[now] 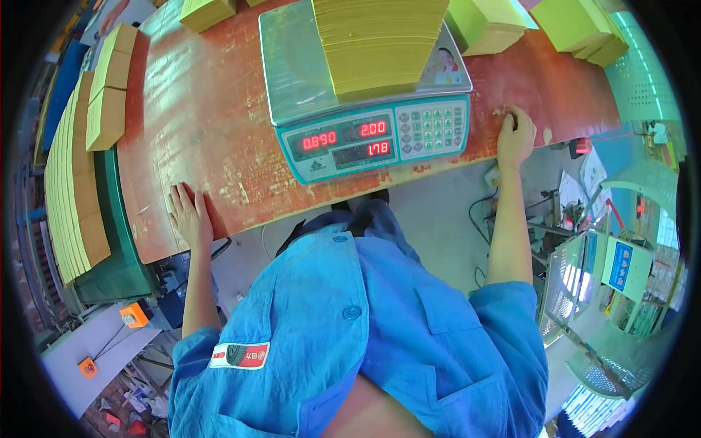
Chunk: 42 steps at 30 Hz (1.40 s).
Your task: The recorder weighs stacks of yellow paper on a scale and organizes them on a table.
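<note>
My left hand (191,220) lies flat near the front edge of the red-brown table, its fingers stretched out and nothing held in them. Farther right, my right hand (517,139) rests at the table edge beside the scale, fingers curled in, with no object visible in it. Between my hands stands a teal weighing scale (299,164) with a lit red display and a keypad. On its metal pan sits a tall stack of yellow paper or card sheets (380,47), whose top runs out of view. Neither hand touches the scale or the stack.
Yellow stacks (106,117) line the table's left side, next to a long row of yellow sheets (77,182). More yellow-green stacks (485,29) stand at the back right. The worn table (212,117) ends just before my body. Perforated metal guards (569,285) are at right.
</note>
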Available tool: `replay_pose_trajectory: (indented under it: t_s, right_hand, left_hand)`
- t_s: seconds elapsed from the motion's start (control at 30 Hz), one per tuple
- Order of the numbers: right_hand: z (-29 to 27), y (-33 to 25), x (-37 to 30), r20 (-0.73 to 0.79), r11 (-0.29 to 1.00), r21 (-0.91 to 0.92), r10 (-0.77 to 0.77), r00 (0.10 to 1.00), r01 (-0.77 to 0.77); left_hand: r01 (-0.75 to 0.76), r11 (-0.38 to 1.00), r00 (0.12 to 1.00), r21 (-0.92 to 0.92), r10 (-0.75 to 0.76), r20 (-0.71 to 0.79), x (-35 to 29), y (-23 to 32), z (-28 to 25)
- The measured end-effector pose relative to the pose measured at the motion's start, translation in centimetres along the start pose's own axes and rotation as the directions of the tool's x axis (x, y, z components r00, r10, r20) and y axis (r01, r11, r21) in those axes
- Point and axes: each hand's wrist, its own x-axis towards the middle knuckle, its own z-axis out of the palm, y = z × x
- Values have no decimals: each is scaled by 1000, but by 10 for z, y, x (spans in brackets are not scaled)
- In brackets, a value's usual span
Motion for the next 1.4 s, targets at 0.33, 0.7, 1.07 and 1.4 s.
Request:
replay_pose_trajectory:
  t_s: [0.33,0.7,1.07,1.4]
  right_hand:
    - [3,4,0,-42,998,-5,-64,997,64]
    - [2,2,3,-42,999,-7,-54,998,53]
    - [-5,10,-5,22,999,-18,-48,999,49]
    - [-1,0,2,94,999,-8,-41,995,42]
  left_hand:
    - [-16,1000,999,-24,16,-29,1,-7,5]
    - [118,704,993,-701,-70,97,35,47,-46]
    - [-199,364,975,-910,166,-147,125,148,-98]
    - [-438,630,892,-641,215,-399,307,165,-79]
